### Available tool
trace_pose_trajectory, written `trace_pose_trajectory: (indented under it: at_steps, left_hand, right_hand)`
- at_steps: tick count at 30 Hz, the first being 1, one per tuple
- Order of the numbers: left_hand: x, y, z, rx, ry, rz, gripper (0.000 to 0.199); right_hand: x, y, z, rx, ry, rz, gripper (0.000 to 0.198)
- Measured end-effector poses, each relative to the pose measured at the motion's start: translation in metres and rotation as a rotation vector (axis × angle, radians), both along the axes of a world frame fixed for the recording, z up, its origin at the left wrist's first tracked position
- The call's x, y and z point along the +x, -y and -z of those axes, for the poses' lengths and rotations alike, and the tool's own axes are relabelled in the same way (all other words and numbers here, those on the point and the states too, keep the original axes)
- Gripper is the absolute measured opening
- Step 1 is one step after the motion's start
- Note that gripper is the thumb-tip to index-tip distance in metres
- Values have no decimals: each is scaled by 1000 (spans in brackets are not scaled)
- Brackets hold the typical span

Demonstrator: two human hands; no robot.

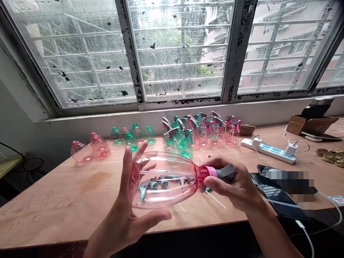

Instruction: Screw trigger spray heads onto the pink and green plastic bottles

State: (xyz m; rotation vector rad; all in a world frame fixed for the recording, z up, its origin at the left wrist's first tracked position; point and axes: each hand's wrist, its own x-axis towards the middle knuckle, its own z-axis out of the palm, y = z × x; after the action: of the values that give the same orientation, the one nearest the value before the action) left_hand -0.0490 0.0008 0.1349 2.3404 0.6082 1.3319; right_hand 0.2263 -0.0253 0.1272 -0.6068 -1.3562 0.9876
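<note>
A clear pink spray bottle (166,181) lies sideways in the air above the table, its base to the left. My right hand (233,182) is closed around its neck, at the pink collar and grey trigger head (225,172). My left hand (129,208) is at the base with fingers spread and thumb stretched out below; the palm seems to touch the bottle. Through the pink plastic, several loose teal and grey spray heads (154,184) show on the table. A white dip tube (216,200) lies under my right hand.
Bottles with spray heads (185,143) stand in a group near the window wall. Headless green and pink bottles (131,141) stand to their left. On the right are a power strip (271,150), phones (279,197) with cables, and a brown box (309,125). The table's front edge runs below my hands.
</note>
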Motion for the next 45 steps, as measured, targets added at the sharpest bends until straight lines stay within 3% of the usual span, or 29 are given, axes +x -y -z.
trace_pose_trajectory:
  at_steps: [3,8,13,17,23,28,31,36,41,45]
  left_hand:
    - [-2,0,-2,-47,-17,-12,106]
    - [-7,-4,-1,24,-22,-9,100]
    - [-7,-2,5,-43,-37,-20,124]
    - [-9,2,4,-172,-18,-41,99]
    - [-8,-2,2,-20,-12,46,90]
    - [-6,-2,2,-106,-4,-30,123]
    - [-6,-1,2,-159,-3,-56,109]
    - [-4,-3,4,22,4,33,91]
    - [-4,-2,5,-88,-11,-44,123]
    - [-1,2,2,-70,2,-78,101]
  right_hand:
    - [-1,0,0,-6,20,21,23]
    - [-1,-3,0,-18,-43,-4,24]
    - [-1,-2,0,-10,12,33,26]
    - [-1,-1,-1,-13,-1,49,26]
    - [0,-2,-1,-26,-7,23,27]
    - [-1,-2,2,28,74,58,27]
    - [-1,-2,1,16,64,66,27]
    - [-1,-2,-1,-7,0,38,25]
    - [0,0,1,14,37,38,22]
    - [0,-1,2,2,0,-1,20]
